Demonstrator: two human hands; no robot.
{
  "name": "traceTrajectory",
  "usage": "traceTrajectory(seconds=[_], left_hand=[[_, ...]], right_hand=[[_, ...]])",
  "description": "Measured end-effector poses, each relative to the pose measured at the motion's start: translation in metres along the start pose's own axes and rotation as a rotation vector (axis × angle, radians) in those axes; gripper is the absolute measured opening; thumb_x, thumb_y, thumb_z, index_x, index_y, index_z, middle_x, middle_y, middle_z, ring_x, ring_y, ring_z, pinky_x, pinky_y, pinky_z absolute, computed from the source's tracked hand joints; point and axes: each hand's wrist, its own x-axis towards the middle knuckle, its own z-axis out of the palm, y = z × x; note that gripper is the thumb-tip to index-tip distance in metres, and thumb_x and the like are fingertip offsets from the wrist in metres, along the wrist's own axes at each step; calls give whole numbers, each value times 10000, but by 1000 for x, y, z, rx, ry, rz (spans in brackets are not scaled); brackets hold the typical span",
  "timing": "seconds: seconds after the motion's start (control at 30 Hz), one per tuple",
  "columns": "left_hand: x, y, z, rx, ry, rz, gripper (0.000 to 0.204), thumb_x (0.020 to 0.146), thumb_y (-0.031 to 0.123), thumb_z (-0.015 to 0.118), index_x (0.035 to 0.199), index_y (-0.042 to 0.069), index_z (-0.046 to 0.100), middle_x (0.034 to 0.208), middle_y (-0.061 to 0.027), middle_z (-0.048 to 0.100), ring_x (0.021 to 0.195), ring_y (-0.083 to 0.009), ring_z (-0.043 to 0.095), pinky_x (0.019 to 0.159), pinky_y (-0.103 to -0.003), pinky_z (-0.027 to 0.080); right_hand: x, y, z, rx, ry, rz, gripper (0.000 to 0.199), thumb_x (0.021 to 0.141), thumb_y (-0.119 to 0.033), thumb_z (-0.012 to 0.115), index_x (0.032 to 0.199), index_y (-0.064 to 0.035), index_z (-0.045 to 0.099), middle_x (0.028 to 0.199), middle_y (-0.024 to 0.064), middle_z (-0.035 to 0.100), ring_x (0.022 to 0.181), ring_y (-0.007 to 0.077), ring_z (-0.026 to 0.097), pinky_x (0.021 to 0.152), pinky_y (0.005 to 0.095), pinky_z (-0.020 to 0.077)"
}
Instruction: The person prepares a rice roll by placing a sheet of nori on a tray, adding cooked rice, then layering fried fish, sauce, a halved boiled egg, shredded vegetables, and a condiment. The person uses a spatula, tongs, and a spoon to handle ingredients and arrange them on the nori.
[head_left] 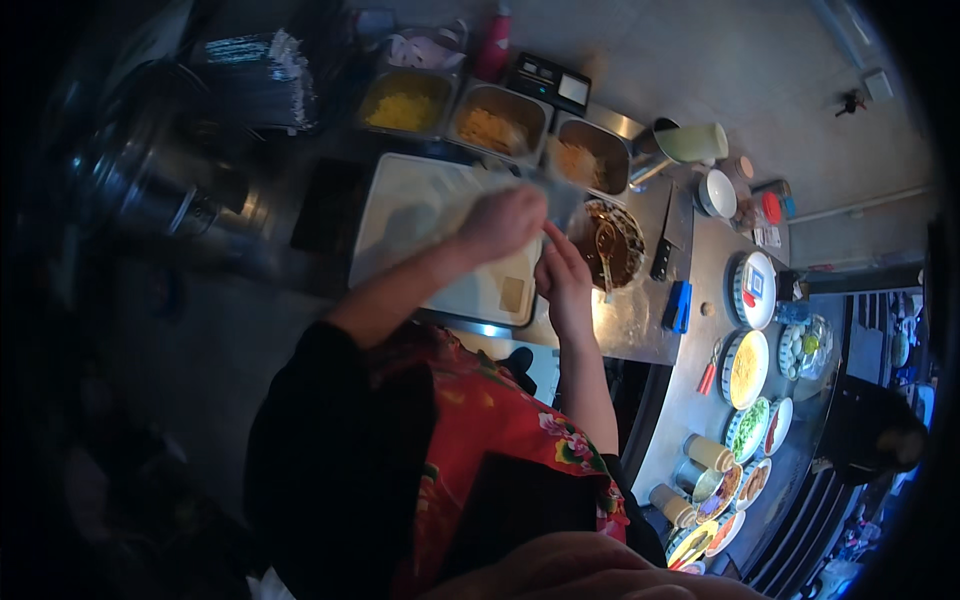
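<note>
Head view: left hand [500,222] grip closed around a clear plastic bag [555,195], held above the white cutting board [410,215] at the surface's far edge. Right hand [565,280] fingers spread, touching the bag's lower side; can't tell if pinching. Risk: bag hangs just beside the dark bowl [612,240] of sauce, so a slack hold could dip or spill it. Knife [668,235] near the right hand.

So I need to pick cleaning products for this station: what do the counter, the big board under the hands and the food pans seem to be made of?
The counter looks like brushed stainless steel: grey with a soft glare. The cutting board seems to be white plastic, matte and evenly pale. The food pans look like stainless steel too, with thin shiny rims, though their insides are hidden by food.
</note>
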Motion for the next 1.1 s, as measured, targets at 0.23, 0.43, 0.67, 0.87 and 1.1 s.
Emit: traceTrajectory(seconds=[0.23,0.43,0.67,0.87,1.1], left_hand=[[-66,20,-50,-10,31,-59,112,793,149,642,852,69,589,852,-98,543,748,-254,577,595,-390,484],[-56,33,-89,224,-176,264,147,789,169,597,858,39,589,869,-106,572,794,-271,610,633,-394,513],[2,-52,-317,182,-351,-5,221,947,274,536,1020,95,644,985,-129,628,925,-302,636,807,-412,511],[62,-235,-651,935,192,-341,152,908,186,620,954,56,682,880,-188,675,835,-356,662,713,-462,502],[6,-378,-731,840,-575,-455,642,744,134,807,1347,135,586,1345,-152,588,1225,-286,576,1034,-380,462]], right_hand=[[58,0,84,784,-313,64,682,970,-560,526,1511,-181,356,1335,126,511,1256,303,481,1030,488,426],[111,-8,146,816,-623,195,718,926,-632,534,1510,-253,359,1600,162,279,1401,390,356,1130,611,293],[110,9,118,958,-434,193,554,889,-209,720,1361,-2,514,1317,150,583,1274,242,515,1072,376,441],[74,19,85,914,-221,45,423,960,-130,621,1319,49,487,1072,156,679,949,233,693,791,302,594],[63,61,175,1071,-176,-23,331,1047,-159,447,1321,23,483,1094,172,675,972,258,683,831,348,582]])
